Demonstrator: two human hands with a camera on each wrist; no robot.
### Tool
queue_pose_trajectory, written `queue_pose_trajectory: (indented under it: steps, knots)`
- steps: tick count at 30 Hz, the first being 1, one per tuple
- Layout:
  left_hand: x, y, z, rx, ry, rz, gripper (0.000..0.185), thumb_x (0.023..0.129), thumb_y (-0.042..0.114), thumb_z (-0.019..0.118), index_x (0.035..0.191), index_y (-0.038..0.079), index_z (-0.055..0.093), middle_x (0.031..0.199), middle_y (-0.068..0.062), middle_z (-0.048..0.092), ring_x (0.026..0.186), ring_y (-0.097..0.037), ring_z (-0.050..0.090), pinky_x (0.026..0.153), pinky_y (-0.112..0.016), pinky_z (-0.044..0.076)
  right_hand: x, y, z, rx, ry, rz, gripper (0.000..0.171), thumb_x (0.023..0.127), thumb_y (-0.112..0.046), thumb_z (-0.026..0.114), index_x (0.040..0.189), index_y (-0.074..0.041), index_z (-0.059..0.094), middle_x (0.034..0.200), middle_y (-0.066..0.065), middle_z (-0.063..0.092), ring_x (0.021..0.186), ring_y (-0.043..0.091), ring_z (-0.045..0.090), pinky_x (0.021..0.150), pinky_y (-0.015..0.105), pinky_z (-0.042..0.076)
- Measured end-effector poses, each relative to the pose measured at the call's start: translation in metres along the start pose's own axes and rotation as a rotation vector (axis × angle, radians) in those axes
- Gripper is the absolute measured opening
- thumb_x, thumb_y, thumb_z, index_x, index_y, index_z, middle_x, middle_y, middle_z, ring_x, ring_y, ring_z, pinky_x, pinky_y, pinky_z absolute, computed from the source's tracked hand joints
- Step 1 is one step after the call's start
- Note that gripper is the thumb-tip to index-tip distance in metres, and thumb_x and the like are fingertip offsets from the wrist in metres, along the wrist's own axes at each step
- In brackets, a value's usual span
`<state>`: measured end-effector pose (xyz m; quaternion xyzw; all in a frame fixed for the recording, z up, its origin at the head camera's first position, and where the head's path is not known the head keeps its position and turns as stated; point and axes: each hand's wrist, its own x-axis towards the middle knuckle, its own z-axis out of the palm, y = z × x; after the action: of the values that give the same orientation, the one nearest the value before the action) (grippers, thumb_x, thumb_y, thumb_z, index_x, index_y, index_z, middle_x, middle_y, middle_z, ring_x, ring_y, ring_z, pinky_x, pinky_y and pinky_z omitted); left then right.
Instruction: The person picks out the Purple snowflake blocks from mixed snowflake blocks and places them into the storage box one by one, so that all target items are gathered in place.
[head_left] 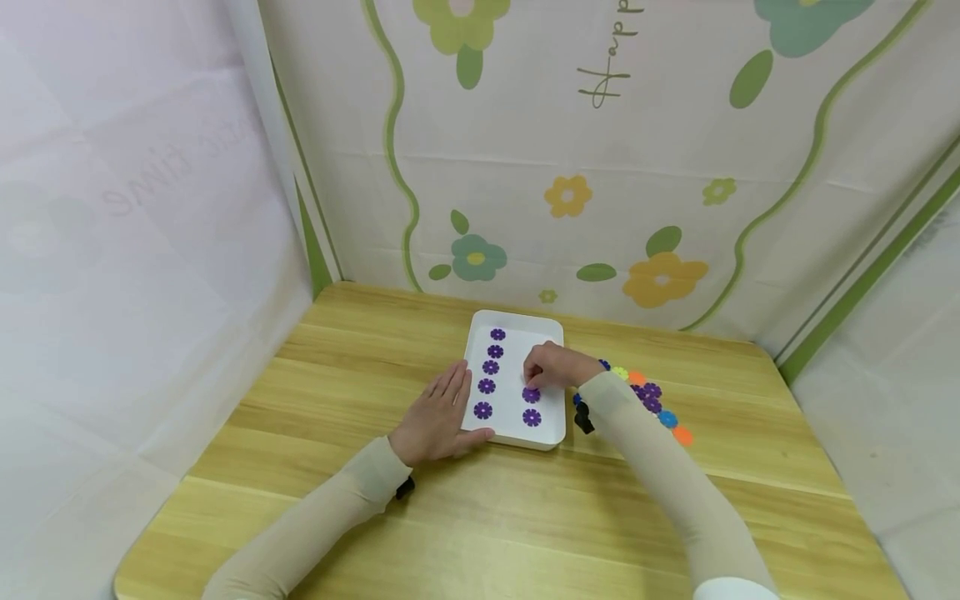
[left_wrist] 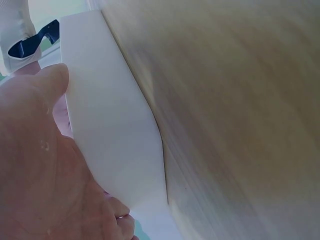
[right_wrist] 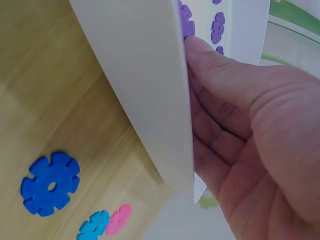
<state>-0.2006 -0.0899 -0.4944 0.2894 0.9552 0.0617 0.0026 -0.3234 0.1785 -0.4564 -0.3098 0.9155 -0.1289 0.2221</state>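
A white tray (head_left: 512,333) stands on the wooden table, with two columns of purple notched plastic discs inside. The left column holds several discs, among them one disc (head_left: 483,410) near the front. My left hand (head_left: 435,418) rests with straight fingers along the tray's left side, the thumb at its front rim. Over the right half, my right hand (head_left: 553,365) has curled fingers and pinches the edge of a purple notched disc (head_left: 531,395). Another purple disc (head_left: 532,417) lies just in front. The right wrist view shows the thumb tip at the held disc (right_wrist: 187,21).
Right of the tray lies a loose heap of coloured notched discs, partly behind the right forearm. Among them are an orange disc (head_left: 682,436), a light blue disc (head_left: 668,419) and a dark blue disc (right_wrist: 50,184). A printed cloth wall (head_left: 517,167) rises behind the table.
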Motion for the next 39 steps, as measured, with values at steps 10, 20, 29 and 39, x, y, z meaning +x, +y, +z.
queue_pose_trajectory:
  steps: [10, 20, 29, 39]
  knots:
    - [0.002, 0.000, -0.001, 0.005, -0.008, -0.007, 0.107, 0.102, 0.071, 0.049, 0.163, -0.011, 0.021, 0.174, -0.029, 0.015, 0.164, -0.041, 0.018, 0.133, -0.053, 0.024, -0.005, -0.003, -0.003, -0.021, 0.007, 0.019, 0.009, 0.099, -0.012, 0.074, 0.093, -0.013, 0.080, 0.089, -0.002, 0.073, 0.082, 0.013, 0.059, 0.082, 0.028, 0.053]
    - [0.000, 0.003, -0.007, 0.030, -0.039, -0.019, 0.106, 0.102, 0.073, 0.043, 0.164, -0.010, 0.020, 0.175, -0.027, 0.015, 0.164, -0.040, 0.017, 0.133, -0.051, 0.023, -0.031, 0.001, -0.022, -0.049, 0.071, -0.066, 0.009, 0.100, -0.011, 0.073, 0.103, -0.006, 0.079, 0.097, 0.001, 0.077, 0.085, 0.012, 0.067, 0.084, 0.032, 0.060]
    - [0.000, 0.001, -0.005, 0.016, -0.034, -0.008, 0.106, 0.102, 0.074, 0.042, 0.164, -0.010, 0.020, 0.175, -0.027, 0.013, 0.164, -0.040, 0.016, 0.133, -0.053, 0.022, -0.082, 0.028, -0.036, -0.045, 0.161, -0.084, 0.006, 0.098, -0.006, 0.074, 0.101, -0.004, 0.078, 0.095, 0.008, 0.077, 0.080, 0.013, 0.067, 0.076, 0.031, 0.059]
    - [0.001, -0.002, 0.002, -0.021, -0.023, -0.005, 0.107, 0.102, 0.072, 0.045, 0.165, -0.010, 0.016, 0.175, -0.029, 0.011, 0.165, -0.040, 0.013, 0.134, -0.052, 0.021, -0.140, 0.068, -0.031, -0.095, 0.188, 0.034, 0.016, 0.096, -0.007, 0.076, 0.112, -0.004, 0.078, 0.108, 0.014, 0.078, 0.095, 0.021, 0.073, 0.088, 0.045, 0.063]
